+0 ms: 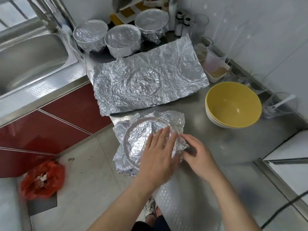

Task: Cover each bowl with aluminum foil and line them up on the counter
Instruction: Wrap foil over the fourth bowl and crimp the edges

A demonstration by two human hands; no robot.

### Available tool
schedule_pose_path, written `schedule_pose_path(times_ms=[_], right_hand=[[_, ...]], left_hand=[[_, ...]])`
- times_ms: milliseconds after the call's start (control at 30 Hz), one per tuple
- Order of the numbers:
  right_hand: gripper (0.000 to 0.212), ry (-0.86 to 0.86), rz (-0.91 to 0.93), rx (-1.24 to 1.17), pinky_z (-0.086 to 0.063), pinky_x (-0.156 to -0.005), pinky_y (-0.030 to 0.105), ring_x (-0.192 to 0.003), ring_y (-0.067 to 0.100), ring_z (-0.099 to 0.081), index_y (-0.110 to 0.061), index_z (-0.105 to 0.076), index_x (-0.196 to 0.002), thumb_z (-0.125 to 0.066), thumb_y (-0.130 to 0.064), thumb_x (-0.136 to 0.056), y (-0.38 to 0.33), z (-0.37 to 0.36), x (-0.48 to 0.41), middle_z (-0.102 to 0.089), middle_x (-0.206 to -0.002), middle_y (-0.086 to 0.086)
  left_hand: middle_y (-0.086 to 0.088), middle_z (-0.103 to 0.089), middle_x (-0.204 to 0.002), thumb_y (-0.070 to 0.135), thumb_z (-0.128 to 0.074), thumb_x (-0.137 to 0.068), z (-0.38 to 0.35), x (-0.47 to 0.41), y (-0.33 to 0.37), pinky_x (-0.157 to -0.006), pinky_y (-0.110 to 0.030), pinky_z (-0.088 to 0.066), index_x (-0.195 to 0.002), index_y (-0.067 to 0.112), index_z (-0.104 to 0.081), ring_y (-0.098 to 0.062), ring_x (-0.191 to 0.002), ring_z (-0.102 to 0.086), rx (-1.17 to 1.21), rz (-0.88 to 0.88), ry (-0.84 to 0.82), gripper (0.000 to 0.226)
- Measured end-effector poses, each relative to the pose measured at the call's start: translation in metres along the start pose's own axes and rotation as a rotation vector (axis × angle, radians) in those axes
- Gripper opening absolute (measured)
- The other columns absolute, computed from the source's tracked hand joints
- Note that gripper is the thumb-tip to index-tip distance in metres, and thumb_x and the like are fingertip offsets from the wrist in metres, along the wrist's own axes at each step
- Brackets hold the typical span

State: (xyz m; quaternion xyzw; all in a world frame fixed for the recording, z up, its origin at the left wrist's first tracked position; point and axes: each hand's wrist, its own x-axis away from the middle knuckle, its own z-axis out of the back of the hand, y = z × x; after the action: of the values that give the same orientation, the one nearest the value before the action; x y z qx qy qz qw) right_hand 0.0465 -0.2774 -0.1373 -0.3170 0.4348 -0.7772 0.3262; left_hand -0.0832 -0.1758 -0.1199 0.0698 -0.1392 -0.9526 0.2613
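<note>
Pressing down with straight fingers, the left hand (158,152) lies flat on the foil (126,130) draped over a bowl (141,132) at the tabletop's (191,105) near edge. The right hand (198,155) touches the loose flap beside it; pinching or only pushing, I cannot tell. Behind a spare sheet (150,80) stand three covered bowls (122,40). Hard tucking could tear the crumpled foil or push the bowl off the edge

The flat foil sheet (150,80) and the nearer foil cover (141,137) are shiny, crinkled metal. The counter (208,140) is dull brushed steel, the sink (33,52) brighter. The yellow bowl (233,104) looks smooth and glossy, the red bag (43,180) thin wrinkled plastic.
</note>
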Motion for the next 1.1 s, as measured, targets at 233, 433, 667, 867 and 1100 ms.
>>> schedule_pose_path(times_ms=[233,433,667,867,1100], right_hand=[[0.048,0.107,-0.135,-0.126,-0.024,-0.105,0.008,-0.130,-0.002,-0.037,-0.016,-0.058,-0.131,-0.046,-0.005,-0.086,-0.015,-0.024,0.001,-0.046,-0.140,-0.009],[0.053,0.140,-0.226,-0.110,-0.034,-0.112,0.037,-0.133,0.016,-0.043,-0.019,-0.052,-0.134,-0.041,-0.040,-0.086,-0.041,-0.009,-0.048,-0.047,-0.145,0.001],[0.037,-0.035,-0.290,0.147,-0.048,-0.080,0.041,-0.091,0.033,-0.059,-0.009,-0.059,-0.086,-0.036,-0.036,-0.098,-0.067,-0.015,-0.108,-0.062,-0.088,0.012],[0.043,-0.182,-0.306,-0.048,-0.042,-0.090,0.035,-0.106,0.027,-0.057,-0.005,-0.060,-0.115,-0.038,-0.040,-0.102,-0.071,-0.025,-0.109,-0.062,-0.118,0.017],[0.028,-0.253,-0.248,-0.069,-0.041,-0.094,0.036,-0.109,0.011,-0.053,-0.030,-0.052,-0.109,-0.039,-0.051,-0.098,-0.054,-0.028,-0.107,-0.053,-0.101,-0.018]], left_hand=[[-0.007,-0.030,-0.158,0.047,-0.033,-0.099,-0.006,-0.003,0.003,-0.116,-0.051,-0.029,-0.152,0.014,-0.032,-0.024,-0.147,-0.026,-0.013,0.038,-0.076,0.062],[-0.011,-0.038,-0.153,0.040,-0.046,-0.095,0.020,-0.015,-0.014,-0.114,-0.054,-0.031,-0.143,0.021,-0.045,-0.032,-0.139,-0.037,0.044,0.223,0.063,0.052],[-0.011,-0.052,-0.132,0.012,-0.067,-0.085,0.042,-0.023,-0.060,-0.090,-0.042,-0.044,-0.135,0.022,-0.055,-0.031,-0.118,-0.047,0.093,0.583,0.131,0.052],[-0.001,-0.063,-0.120,-0.007,-0.048,-0.087,0.038,-0.029,-0.073,-0.080,-0.024,-0.034,-0.133,0.020,-0.060,-0.022,-0.110,-0.054,0.226,0.559,0.130,0.054],[-0.001,-0.067,-0.116,-0.008,-0.051,-0.087,0.035,-0.040,-0.077,-0.080,-0.026,-0.038,-0.128,0.017,-0.065,-0.023,-0.108,-0.057,0.240,0.449,0.124,0.051]])
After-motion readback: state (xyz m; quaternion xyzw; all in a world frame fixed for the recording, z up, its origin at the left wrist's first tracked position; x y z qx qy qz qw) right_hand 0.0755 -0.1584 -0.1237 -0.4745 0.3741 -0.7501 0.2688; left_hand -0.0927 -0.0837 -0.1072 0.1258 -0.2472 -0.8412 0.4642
